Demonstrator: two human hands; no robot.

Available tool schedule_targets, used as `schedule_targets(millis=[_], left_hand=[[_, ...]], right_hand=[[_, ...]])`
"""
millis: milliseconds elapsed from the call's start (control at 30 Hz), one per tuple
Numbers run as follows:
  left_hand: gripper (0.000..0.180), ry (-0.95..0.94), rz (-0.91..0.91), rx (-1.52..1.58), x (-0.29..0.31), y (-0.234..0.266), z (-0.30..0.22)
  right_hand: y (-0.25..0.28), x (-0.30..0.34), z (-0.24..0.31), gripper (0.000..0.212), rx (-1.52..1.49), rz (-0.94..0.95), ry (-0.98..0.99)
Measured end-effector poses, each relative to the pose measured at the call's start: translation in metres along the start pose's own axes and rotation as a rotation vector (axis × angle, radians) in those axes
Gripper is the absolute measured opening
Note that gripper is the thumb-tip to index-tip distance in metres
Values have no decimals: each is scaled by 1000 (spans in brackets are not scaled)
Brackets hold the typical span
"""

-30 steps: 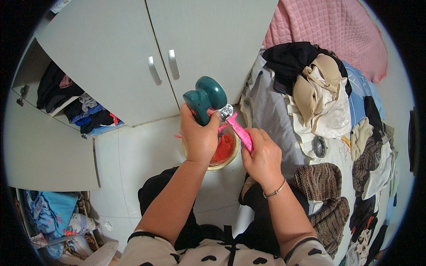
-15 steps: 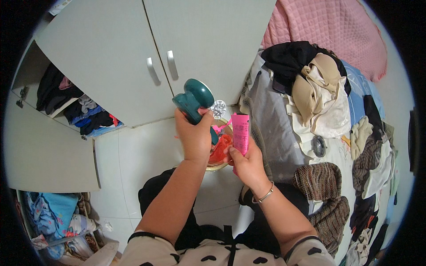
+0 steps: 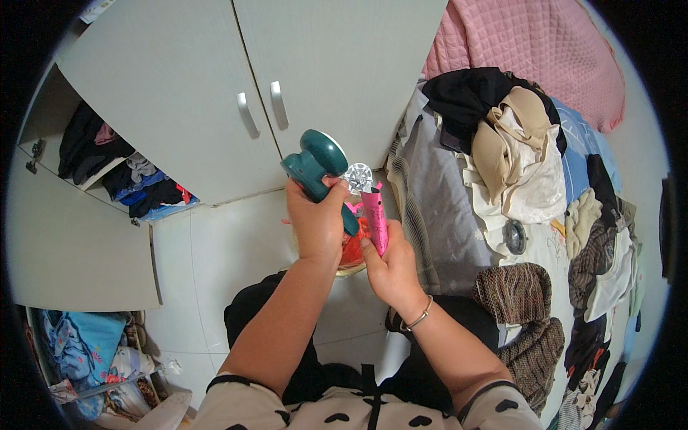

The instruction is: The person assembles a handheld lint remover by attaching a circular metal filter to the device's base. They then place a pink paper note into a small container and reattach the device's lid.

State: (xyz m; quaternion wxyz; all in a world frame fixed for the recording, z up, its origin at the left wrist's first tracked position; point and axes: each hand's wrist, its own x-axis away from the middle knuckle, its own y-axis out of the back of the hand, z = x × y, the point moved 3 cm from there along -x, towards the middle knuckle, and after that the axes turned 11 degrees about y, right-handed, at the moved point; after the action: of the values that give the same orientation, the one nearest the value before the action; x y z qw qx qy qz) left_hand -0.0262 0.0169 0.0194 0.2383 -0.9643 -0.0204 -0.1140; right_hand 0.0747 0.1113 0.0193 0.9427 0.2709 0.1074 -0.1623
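My left hand point(image 3: 315, 222) is wrapped around a dark green fabric shaver point(image 3: 315, 168) with a round head. Beside its thumb, a small silver-white spoked disc point(image 3: 358, 178) shows; I cannot tell whether the fingers hold it or it is joined to the shaver. A printed pink strip point(image 3: 375, 218), curled lengthwise into a tube, is pinched in my right hand point(image 3: 390, 265), its upper end close under the disc. Below both hands sits a round bin point(image 3: 351, 271) containing a red plastic bag point(image 3: 353, 252) and pink scraps, partly hidden by the hands.
White cabinet doors point(image 3: 337, 72) stand ahead. On the right, a bed holds piled clothes point(image 3: 519, 150), a brown knitted garment point(image 3: 512, 294), a round clear cup point(image 3: 514, 236) and a pink quilt point(image 3: 516, 43). Open compartments with clothes point(image 3: 150, 186) are at the left.
The right hand has brought the pink strip left, toward the disc. The strip, flat-faced before, now looks curled into a tube. The left hand and fabric shaver have barely shifted.
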Motion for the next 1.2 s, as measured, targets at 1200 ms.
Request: schedule_targets(millis=[1200], left_hand=[[32,-27,50,58,4,-3,-12]], right_hand=[[-1,0,-2,42,-48,-10,8]])
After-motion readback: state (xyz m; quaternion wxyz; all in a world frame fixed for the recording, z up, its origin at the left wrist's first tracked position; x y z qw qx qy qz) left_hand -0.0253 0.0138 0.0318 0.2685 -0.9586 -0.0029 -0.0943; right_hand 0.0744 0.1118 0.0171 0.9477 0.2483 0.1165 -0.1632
